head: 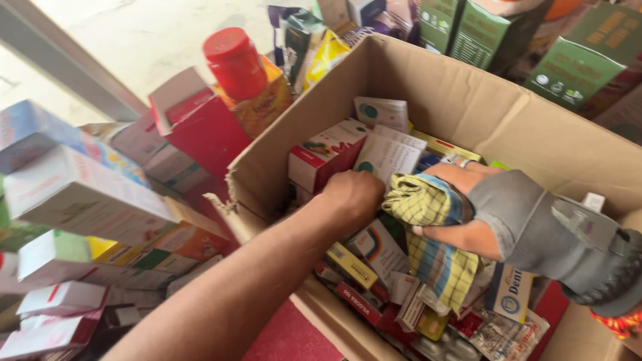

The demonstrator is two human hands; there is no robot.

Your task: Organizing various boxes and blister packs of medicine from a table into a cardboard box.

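My left hand [353,195] reaches down into a large cardboard box [468,100] full of small medicine cartons. Its fingers are curled and buried among the packs, next to a white carton [388,155] and a red-and-white carton [324,155]; what it grips is hidden. My right hand [455,230], in a grey sleeve with a ring on one finger, is closed on a yellow-green checked cloth [435,261] that hangs over the packs. The two hands almost touch.
Loose cartons are piled at the left [80,194]. A red-capped bottle [234,63] and a red carton [200,130] stand beside the box's left wall. Green cartons [568,67] line the far right. Blister packs [441,347] lie in the box's near corner.
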